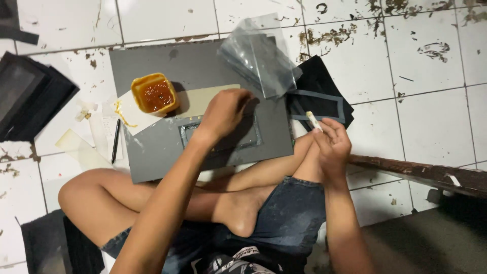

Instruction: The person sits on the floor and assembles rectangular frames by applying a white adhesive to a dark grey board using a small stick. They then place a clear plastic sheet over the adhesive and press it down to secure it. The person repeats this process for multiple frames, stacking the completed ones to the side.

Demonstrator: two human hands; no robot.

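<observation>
The work in hand looks like a gluing step: the left hand (223, 112), fingers curled and pressed down, bears on a grey rectangular frame piece with a clear window (220, 136) lying at mid-frame on a large grey cardboard sheet (193, 66); whether the fingertips pinch anything beneath I cannot tell. The right hand (331, 144), right of centre, pinches a small whitish stick-like applicator (313, 121) between thumb and fingers, well clear of the frame piece. A square orange tub of reddish-brown paste (154, 94) sits just upper left of the pressing hand. The next move, I judge, calls for keeping the piece flat and aligned while it is pressed down.
</observation>
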